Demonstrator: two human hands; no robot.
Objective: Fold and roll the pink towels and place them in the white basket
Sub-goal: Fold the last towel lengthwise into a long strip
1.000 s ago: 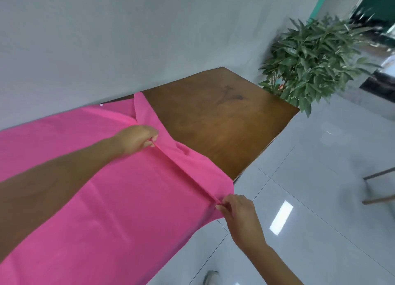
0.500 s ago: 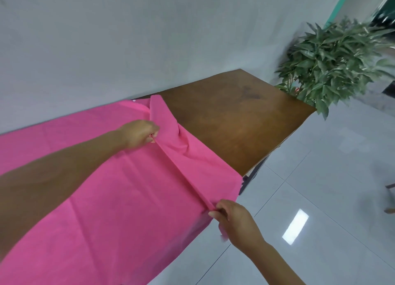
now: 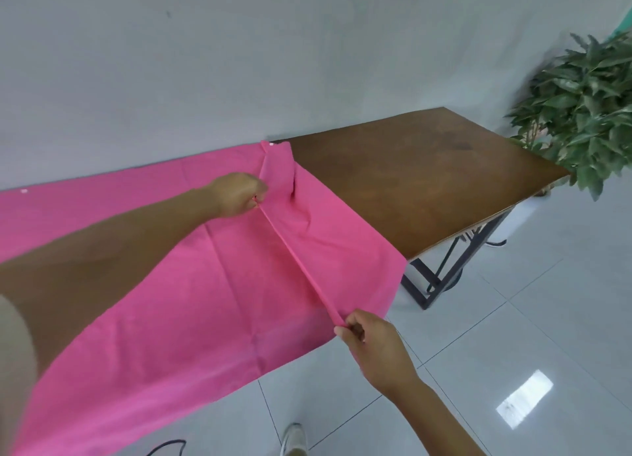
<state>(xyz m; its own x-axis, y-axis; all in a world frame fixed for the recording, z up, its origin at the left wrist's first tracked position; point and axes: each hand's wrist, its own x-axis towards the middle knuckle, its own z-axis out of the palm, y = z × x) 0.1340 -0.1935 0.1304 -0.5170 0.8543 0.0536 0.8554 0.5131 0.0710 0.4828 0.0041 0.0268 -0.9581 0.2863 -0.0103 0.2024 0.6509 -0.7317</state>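
Note:
A large pink towel (image 3: 191, 295) lies spread over the left part of a brown wooden table (image 3: 420, 182), its near edge hanging over the front. A narrow raised fold runs across it near its right end. My left hand (image 3: 239, 199) pinches the far part of that fold. My right hand (image 3: 372, 346) pinches the near end of the fold, just past the table's front edge. The strip of towel to the right of the fold lies wrinkled on the table. The white basket is not in view.
A grey wall runs behind the table. A leafy green plant (image 3: 581, 113) stands past the table's right end. Black metal table legs (image 3: 441, 278) show below. Glossy white floor tiles lie to the right, with my shoe (image 3: 294, 438) at the bottom.
Both hands have kept their pinch and drawn the fold leftward along the towel. The fold is tauter and narrower. The view has shifted left, showing more bare table.

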